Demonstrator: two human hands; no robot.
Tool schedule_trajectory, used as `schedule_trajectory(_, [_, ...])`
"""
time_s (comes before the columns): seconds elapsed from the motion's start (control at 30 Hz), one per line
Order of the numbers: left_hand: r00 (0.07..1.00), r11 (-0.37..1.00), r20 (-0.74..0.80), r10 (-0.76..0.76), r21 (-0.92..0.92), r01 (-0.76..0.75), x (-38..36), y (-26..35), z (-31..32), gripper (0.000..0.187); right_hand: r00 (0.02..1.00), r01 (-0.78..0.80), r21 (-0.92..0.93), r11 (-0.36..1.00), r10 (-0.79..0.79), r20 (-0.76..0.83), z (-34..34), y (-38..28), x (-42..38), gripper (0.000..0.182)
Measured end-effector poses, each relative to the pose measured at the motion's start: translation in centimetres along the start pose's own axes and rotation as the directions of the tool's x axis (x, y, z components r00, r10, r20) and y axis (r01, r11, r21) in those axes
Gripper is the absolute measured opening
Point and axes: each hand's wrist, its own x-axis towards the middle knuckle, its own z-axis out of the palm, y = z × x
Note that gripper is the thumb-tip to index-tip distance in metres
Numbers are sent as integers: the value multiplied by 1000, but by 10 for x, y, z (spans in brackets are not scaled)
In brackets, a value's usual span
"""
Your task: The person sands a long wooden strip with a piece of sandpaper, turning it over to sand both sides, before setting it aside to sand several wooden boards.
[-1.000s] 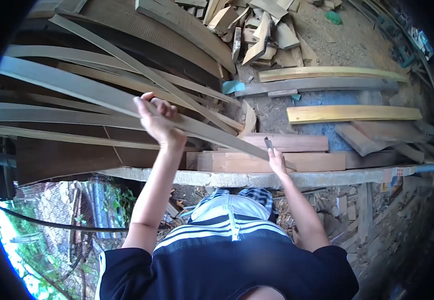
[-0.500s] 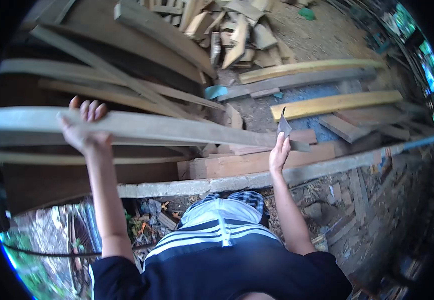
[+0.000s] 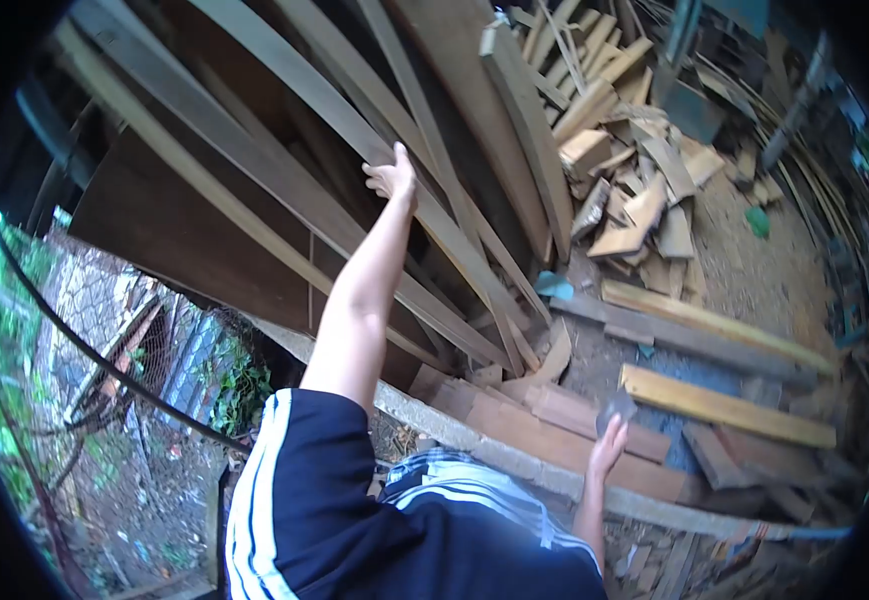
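Note:
My left hand (image 3: pixel 392 182) is raised against a long grey-brown plank (image 3: pixel 339 115) that leans among other long boards. Its thumb and fingers are spread at the plank's edge, with no closed grip visible. Lower right, my right hand (image 3: pixel 609 445) grips a small dark flat piece (image 3: pixel 615 408), which sticks up past the fingers. That hand is over reddish-brown boards (image 3: pixel 574 440) lying near the low wall. What the flat piece is, I cannot make out.
A low concrete wall (image 3: pixel 434 427) runs across in front of my body. Cut wood scraps (image 3: pixel 644 205) are heaped at the upper right. Yellowish beams (image 3: pixel 724 405) lie on the ground at the right. A dark cable (image 3: pixel 84 345) hangs at the left.
The view has turned left. My left hand has opened from its hold on a long plank and is at a leaning plank. My right hand still holds the flat piece, now away from the plank.

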Motion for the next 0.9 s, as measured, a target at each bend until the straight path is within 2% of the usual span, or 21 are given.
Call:
schedule_trajectory(0.03, [998,998,59,5,56,-9,5,-5,-4,98,1000,6,-8,1000,-6,-2,-2,-4,-8,37])
schedule_trajectory(0.07, [982,990,151,111,72,-123,23,-20,1,98,1000,12,-16,1000,-12,-8,-5,-12,-16,37])
schedule_trajectory(0.1, [967,998,247,53,21,-60,37,-31,4,97,1000,-29,-74,997,30,1,-11,-8,-20,39])
schedule_trajectory(0.13, [872,1000,490,6,17,-17,77,-61,12,89,997,-74,-131,989,75,5,-15,-5,-25,41])
schedule_trajectory(0.17, [774,980,631,54,114,-161,72,-54,-5,78,998,-64,-121,991,66,15,-15,-3,-27,41])
schedule_trajectory(0.2, [798,896,506,327,101,-432,59,-59,-14,64,995,-89,-170,981,95,24,-16,-3,-28,43])
schedule_trajectory(0.27, [778,851,501,379,142,-505,54,-49,-30,50,993,-102,-215,971,112,35,-13,5,-26,45])
schedule_trajectory(0.33, [514,552,425,745,40,-833,25,-21,-67,43,991,-110,-177,978,122,60,-5,19,-19,47])
schedule_trajectory(0.37, [346,338,368,863,89,-937,11,-5,-89,41,992,-101,-168,981,113,63,-1,19,-16,47])
schedule_trajectory(0.4, [147,102,322,935,152,-983,0,11,-113,40,989,-98,-190,977,118,94,4,16,-14,47])
schedule_trajectory(0.47, [-18,-59,110,994,385,-921,-16,30,-153,42,986,-92,-189,978,117,122,18,2,-14,47])
schedule_trajectory(0.53, [0,142,-279,960,491,-859,-1,34,-167,53,986,-73,-195,978,100,134,33,-12,-14,46])
schedule_trajectory(0.6, [283,508,-507,814,386,-770,15,46,-175,65,991,-49,-191,980,72,114,46,-20,-13,45])
schedule_trajectory(0.63, [414,584,-543,730,183,-791,27,50,-177,71,987,-46,-225,973,80,142,48,-28,-13,44])
schedule_trajectory(0.67, [422,590,-528,737,198,-783,42,49,-176,69,981,-43,-263,964,90,169,51,-33,-13,43])
schedule_trajectory(0.7, [618,660,-470,630,-96,-746,51,47,-174,56,982,-4,-226,974,47,183,54,-27,-10,42])
schedule_trajectory(0.73, [779,686,-344,524,-373,-625,61,46,-172,44,983,-1,-209,978,39,178,56,-20,-6,42])
schedule_trajectory(0.8, [903,664,-40,428,-664,-344,90,43,-177,24,979,24,-183,983,14,204,56,-7,-3,41])
schedule_trajectory(0.83, [862,711,52,505,-591,-381,84,54,-187,16,986,53,-240,969,-12,169,55,-23,-8,39])
schedule_trajectory(0.87, [786,707,158,598,-565,-425,78,65,-197,20,988,48,-236,970,-11,155,54,-24,-8,39])
schedule_trajectory(0.9, [758,706,208,619,-570,-420,69,75,-200,22,988,75,-223,972,-41,152,54,-24,-8,39])
